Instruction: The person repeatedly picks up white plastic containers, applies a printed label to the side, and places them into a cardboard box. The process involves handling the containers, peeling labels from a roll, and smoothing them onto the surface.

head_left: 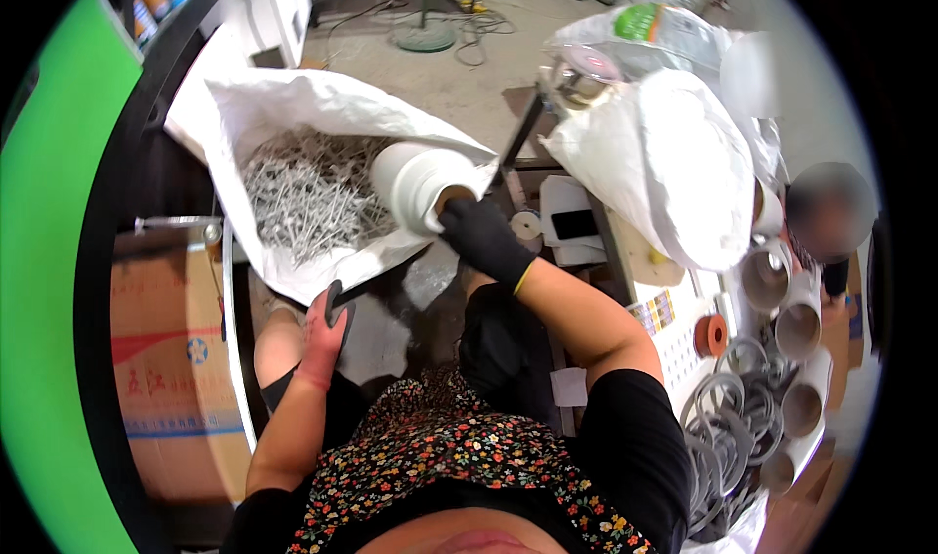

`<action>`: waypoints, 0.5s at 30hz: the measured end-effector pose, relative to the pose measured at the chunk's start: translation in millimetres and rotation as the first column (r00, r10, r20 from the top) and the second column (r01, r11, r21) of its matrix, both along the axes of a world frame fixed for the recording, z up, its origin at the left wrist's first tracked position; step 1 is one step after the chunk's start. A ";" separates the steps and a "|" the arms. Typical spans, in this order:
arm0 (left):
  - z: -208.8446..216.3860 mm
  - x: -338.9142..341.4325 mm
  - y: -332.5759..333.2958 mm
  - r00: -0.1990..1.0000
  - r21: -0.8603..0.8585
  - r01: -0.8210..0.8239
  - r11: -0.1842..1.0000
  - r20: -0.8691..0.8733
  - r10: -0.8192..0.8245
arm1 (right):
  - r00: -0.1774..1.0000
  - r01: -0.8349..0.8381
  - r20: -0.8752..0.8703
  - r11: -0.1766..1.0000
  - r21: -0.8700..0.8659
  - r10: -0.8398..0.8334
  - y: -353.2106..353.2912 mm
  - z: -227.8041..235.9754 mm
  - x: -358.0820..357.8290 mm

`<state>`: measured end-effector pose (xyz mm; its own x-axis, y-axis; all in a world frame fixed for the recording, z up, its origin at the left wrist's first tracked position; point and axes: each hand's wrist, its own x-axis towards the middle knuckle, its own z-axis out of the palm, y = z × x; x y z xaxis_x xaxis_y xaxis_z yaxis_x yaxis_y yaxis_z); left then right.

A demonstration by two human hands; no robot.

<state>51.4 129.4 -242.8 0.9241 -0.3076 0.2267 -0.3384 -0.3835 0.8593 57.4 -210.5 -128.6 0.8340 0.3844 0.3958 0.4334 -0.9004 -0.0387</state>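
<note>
Concrete flooring (459, 95) fills the background, cut off by the black lens rim. Nearest, the left hand (320, 339) sits at the lip of a white sack (322, 95), thumb and finger parted; whether it pinches the sack, I cannot tell. Beyond, the black-gloved right hand (486, 243) grips a white cylinder (403, 178) at the sack's mouth, fingertips hidden. Thin metallic pieces (308, 192) heap inside, individually indistinct. Farther, a green stand (424, 36) loses its top.
</note>
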 end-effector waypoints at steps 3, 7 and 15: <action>94.3 -36.8 -15.1 0.944 0.186 0.062 0.981 0.308 -0.118 | 0.995 -0.097 -0.009 0.994 0.049 0.097 23.9 53.3 -53.0; 193.5 -72.4 -40.3 0.852 0.374 0.270 0.887 0.336 -0.401 | 0.926 -0.358 -0.042 0.907 0.224 0.376 45.4 91.0 -110.1; 182.0 -103.9 -57.4 0.804 0.313 0.541 0.780 0.080 -0.590 | 0.822 -0.429 -0.112 0.736 0.524 0.559 24.4 74.3 -168.6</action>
<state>-52.6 71.9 -60.9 0.5202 -0.8321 0.1925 -0.6918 -0.2784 0.6663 -111.2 -186.1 -54.3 0.6686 0.5976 0.4425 0.7281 -0.4052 -0.5529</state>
